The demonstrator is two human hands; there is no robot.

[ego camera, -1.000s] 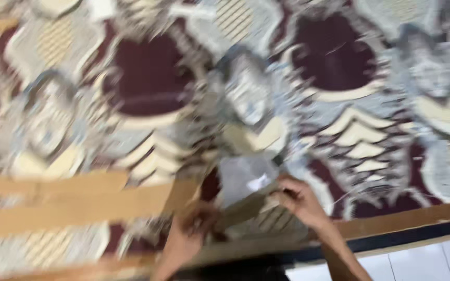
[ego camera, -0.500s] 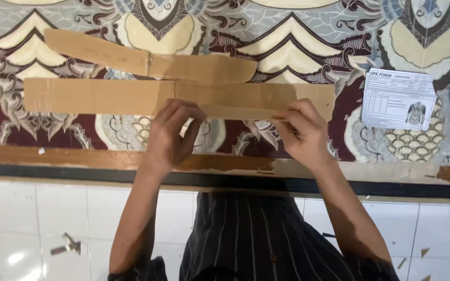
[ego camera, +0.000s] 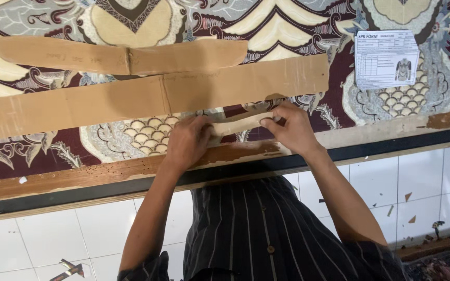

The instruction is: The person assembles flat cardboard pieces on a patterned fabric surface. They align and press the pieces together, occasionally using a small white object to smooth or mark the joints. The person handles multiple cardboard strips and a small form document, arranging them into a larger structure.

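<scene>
Patterned cloth point(ego camera: 287, 26) covers the surface, cut off at the top. On it lie two cardboard patterns point(ego camera: 157, 96). Below them, the left hand point(ego camera: 186, 143) and right hand point(ego camera: 290, 127) each pinch a strip point(ego camera: 240, 124), its ends hidden under fingers.

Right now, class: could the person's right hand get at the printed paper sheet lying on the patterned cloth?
Probably yes: the right hand lies near the paper sheet, with only bare cloth between, though it grips a small cardboard strip.
</scene>
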